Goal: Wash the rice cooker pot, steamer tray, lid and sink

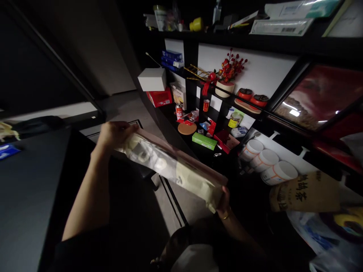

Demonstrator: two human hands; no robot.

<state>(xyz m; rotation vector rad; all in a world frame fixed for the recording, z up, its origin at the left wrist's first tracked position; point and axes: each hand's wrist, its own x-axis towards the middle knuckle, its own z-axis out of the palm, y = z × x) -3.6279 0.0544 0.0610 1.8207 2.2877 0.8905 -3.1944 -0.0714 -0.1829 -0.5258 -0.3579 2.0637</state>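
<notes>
Stretched between my two hands is a long, narrow plastic-wrapped package (pixel 172 166), tilted down to the right. It has pale yellow ends, a shiny see-through middle and a pinkish long side; its contents are unclear. My left hand (pixel 115 134) is closed on its upper left end. At the lower right end, my right hand (pixel 224 200) grips the corner, with part of its fingers hidden behind the package. A gold ring or band shows near that hand. The package hangs in the air above the floor, in front of the dark shelf.
Ahead on the black shelf stand a green box (pixel 204 141), a round wooden coaster (pixel 187 128), a red spray can (pixel 179 112) and several white cups (pixel 266 160). A potted red-berry plant (pixel 225 89) stands higher up. Right lies a brown paper bag (pixel 306 192); left, a dark tabletop (pixel 31 177).
</notes>
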